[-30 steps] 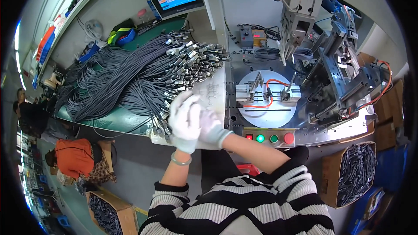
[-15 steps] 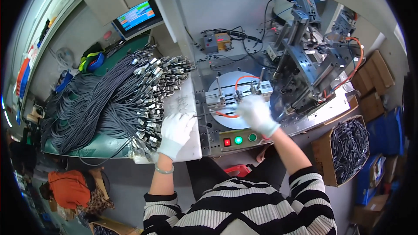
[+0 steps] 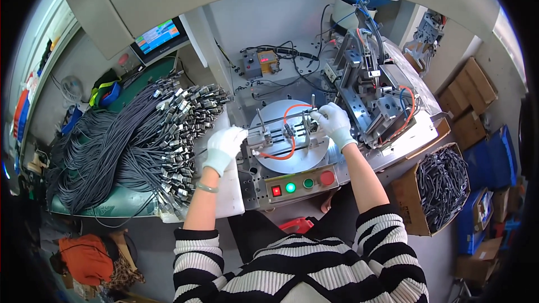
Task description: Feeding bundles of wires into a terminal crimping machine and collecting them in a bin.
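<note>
My left hand, in a white glove, is at the left end of a metal clamping fixture, its fingers pressed together. What they may hold is too small to tell. At the fixture's right end, my gloved right hand has its thumb and fingers curled at a small metal block; the fingertips partly hide what is between them. The fixture rests across a round white plate. An orange air hose loops over it. To the left lies a large heap of dark grey cables with metal connectors.
A metal press machine stands close right of my right hand. In front of the plate, a control panel carries lit red and green buttons and a red knob. A carton of black parts sits at right. A screen is at back left.
My left hand has moved forward from the white surface to the fixture's left end. My right hand has gone from the plate's front to the fixture's right end. The view has shifted slightly.
</note>
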A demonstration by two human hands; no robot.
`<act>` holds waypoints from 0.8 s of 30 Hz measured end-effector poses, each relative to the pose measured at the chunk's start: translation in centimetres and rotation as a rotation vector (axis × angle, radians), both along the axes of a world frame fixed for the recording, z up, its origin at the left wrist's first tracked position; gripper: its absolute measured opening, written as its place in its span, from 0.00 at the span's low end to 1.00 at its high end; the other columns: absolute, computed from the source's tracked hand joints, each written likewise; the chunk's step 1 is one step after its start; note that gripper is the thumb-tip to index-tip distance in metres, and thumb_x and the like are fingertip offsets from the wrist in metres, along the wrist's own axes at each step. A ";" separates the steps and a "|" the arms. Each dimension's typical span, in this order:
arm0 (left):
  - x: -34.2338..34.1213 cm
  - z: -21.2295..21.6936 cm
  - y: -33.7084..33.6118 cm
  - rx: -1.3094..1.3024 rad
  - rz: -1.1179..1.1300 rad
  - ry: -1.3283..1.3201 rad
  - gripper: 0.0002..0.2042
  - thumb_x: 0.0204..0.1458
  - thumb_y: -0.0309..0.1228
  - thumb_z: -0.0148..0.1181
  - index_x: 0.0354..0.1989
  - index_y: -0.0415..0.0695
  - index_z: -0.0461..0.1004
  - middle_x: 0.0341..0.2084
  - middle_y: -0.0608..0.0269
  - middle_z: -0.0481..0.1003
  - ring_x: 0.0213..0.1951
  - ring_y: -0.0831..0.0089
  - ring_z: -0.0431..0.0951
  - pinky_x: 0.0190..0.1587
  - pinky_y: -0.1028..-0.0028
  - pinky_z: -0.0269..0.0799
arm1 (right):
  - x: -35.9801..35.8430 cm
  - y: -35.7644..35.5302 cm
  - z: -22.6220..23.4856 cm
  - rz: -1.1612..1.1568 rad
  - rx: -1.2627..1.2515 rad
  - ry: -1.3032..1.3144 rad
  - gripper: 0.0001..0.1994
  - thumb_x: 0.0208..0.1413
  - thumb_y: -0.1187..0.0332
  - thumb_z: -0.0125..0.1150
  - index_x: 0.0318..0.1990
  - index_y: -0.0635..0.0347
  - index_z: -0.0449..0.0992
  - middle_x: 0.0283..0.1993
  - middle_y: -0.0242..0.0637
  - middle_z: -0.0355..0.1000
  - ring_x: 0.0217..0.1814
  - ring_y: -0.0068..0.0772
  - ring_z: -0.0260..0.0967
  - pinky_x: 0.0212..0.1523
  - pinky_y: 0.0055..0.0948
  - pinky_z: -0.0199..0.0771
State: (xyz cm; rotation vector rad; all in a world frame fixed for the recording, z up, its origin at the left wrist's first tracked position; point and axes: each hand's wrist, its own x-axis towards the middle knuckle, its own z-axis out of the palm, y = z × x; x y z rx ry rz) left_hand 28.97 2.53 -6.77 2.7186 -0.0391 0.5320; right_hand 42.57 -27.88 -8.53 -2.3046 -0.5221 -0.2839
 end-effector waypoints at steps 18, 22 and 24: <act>-4.3 2.2 0.0 -0.375 -0.257 0.318 0.12 0.54 0.37 0.53 0.34 0.46 0.82 0.29 0.66 0.81 0.29 0.66 0.77 0.34 0.72 0.70 | -8.4 -8.2 2.3 0.077 0.161 0.136 0.15 0.51 0.59 0.61 0.27 0.65 0.77 0.26 0.34 0.65 0.26 0.32 0.61 0.31 0.27 0.62; -5.5 1.8 0.7 -0.299 -0.263 0.236 0.12 0.55 0.36 0.53 0.34 0.44 0.82 0.31 0.66 0.82 0.30 0.67 0.78 0.36 0.72 0.70 | -8.7 -7.9 2.4 0.107 0.142 0.133 0.14 0.51 0.60 0.62 0.27 0.64 0.78 0.27 0.33 0.66 0.26 0.31 0.61 0.31 0.27 0.63; -5.6 1.8 0.7 -0.304 -0.243 0.236 0.12 0.55 0.36 0.53 0.34 0.44 0.82 0.31 0.67 0.82 0.31 0.66 0.78 0.36 0.72 0.71 | -8.8 -7.8 2.4 0.110 0.141 0.144 0.14 0.51 0.60 0.62 0.27 0.64 0.78 0.27 0.33 0.66 0.26 0.31 0.61 0.31 0.27 0.63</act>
